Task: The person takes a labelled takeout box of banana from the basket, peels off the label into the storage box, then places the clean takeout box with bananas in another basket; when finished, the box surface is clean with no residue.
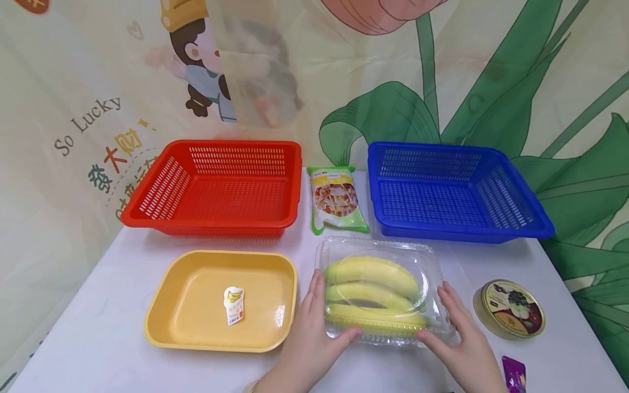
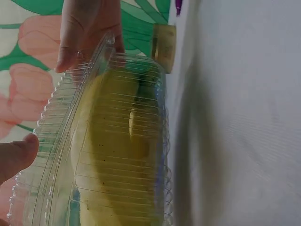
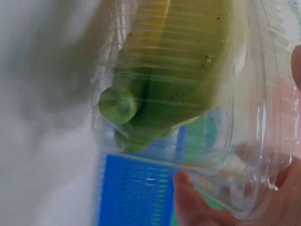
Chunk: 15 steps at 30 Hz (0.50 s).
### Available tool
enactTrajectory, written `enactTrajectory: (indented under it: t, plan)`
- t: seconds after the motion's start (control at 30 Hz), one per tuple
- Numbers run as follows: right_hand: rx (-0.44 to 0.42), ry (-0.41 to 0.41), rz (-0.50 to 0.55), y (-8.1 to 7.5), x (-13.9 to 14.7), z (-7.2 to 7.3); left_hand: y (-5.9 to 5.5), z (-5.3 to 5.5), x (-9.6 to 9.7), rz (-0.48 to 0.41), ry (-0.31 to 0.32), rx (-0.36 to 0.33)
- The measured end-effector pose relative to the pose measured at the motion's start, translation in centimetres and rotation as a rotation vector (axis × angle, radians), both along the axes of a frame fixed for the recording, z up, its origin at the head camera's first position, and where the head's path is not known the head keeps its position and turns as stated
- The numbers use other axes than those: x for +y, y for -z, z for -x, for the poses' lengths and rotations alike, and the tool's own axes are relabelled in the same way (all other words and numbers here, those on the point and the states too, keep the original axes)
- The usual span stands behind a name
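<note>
A clear plastic clamshell box (image 1: pixel 375 245) with a ribbed edge stands at the front middle of the table, its lid over the base. Yellow bananas (image 1: pixel 373 275) show through the lid; their greenish stem ends appear in the right wrist view. My left hand (image 1: pixel 314 338) holds the box's left side, fingers along the edge and thumb at the front rim. On the opposite side my right hand (image 1: pixel 464 338) grips the rim in the same way. In the left wrist view, the right hand's fingers are partly behind the clear plastic.
A yellow tray (image 1: pixel 182 327) holding a banana-printed label (image 1: pixel 234 305) lies left. Behind are a red basket (image 1: pixel 211 224), a green-edged food packet (image 1: pixel 336 199) and a blue basket (image 1: pixel 462 232). A round tin (image 1: pixel 511 309) and a purple packet (image 1: pixel 514 374) sit right.
</note>
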State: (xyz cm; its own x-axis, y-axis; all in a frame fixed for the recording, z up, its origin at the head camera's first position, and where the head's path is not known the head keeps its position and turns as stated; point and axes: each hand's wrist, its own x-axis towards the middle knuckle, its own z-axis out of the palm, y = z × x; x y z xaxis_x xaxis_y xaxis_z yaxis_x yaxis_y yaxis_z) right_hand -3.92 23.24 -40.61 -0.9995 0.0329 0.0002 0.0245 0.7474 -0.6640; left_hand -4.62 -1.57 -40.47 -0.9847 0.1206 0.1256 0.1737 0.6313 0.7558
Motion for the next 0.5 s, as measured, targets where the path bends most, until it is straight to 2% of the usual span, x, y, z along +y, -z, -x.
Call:
enactTrajectory:
  t: [0.27, 0.5]
  plan:
    - [0.100, 0.042, 0.058, -1.6, -0.9, -1.7, -2.4, -1.0, -1.2, 0.025, -0.005, 0.084]
    - [0.271, 0.029, 0.086, -5.0, -3.2, -1.5, -5.4, -1.0, -3.1, 0.021, -0.055, 0.124]
